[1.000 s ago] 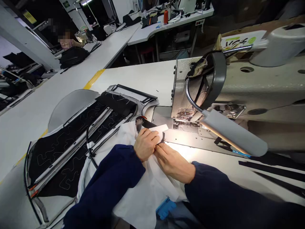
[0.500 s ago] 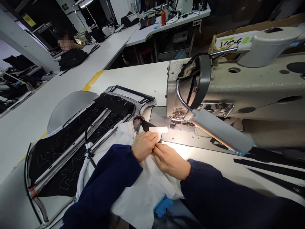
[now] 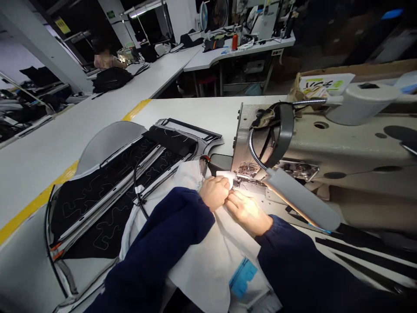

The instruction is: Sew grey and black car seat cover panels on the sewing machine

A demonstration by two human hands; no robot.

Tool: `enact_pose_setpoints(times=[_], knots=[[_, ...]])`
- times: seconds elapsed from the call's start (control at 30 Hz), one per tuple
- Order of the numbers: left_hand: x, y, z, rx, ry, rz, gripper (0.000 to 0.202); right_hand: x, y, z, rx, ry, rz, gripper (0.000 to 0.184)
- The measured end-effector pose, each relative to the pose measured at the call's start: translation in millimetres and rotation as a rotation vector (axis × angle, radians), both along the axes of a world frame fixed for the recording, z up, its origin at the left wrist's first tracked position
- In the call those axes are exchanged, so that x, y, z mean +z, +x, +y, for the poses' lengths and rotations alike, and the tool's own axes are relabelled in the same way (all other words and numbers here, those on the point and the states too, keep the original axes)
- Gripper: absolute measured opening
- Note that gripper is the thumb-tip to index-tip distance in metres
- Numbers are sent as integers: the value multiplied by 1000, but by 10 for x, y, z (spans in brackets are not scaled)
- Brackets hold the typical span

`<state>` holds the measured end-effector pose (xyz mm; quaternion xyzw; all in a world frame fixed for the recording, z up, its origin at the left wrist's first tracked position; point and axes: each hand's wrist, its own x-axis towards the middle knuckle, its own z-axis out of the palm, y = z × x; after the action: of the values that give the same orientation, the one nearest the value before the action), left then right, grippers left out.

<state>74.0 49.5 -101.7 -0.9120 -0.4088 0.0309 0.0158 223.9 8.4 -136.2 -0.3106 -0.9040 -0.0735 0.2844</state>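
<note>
White fabric (image 3: 202, 256) with a blue patch (image 3: 243, 277) spreads over the table's near edge and runs up to the sewing machine (image 3: 260, 143). My left hand (image 3: 215, 192) grips this fabric just left of the needle area, its fingers curled. Close beside it, my right hand (image 3: 248, 211) pinches the fabric edge, thumb and forefinger together. A small white piece (image 3: 225, 174) sticks out beyond my left fingertips, close to the presser foot (image 3: 239, 180). What lies under the fingers is hidden. Left of the white fabric rests a joined black quilted panel (image 3: 114, 208) with grey edging.
A lit lamp (image 3: 302, 198) on a flexible neck hangs before the machine. Black strips (image 3: 374, 256) lie at the right. Yellow tape (image 3: 137, 110) crosses the white table. Farther back, a person (image 3: 107, 61) sits by another machine, and an orange thread spool (image 3: 234, 42) stands on a table.
Both hands have moved right with the white fabric, bringing the small white piece up to the presser foot. The black panel appears shifted right as the camera view moved.
</note>
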Motion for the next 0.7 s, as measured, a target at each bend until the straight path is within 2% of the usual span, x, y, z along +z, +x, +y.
enact_pose_setpoints(times=[0.17, 0.5, 0.7], knots=[[-27, 189, 53, -20, 6, -54, 27, 83, 152, 22, -16, 71, 10, 34], [-78, 186, 29, -64, 37, -123, 25, 69, 125, -50, -29, 114, 45, 27], [-59, 176, 23, -54, 14, -93, 24, 36, 146, -76, -67, 55, -51, 26]])
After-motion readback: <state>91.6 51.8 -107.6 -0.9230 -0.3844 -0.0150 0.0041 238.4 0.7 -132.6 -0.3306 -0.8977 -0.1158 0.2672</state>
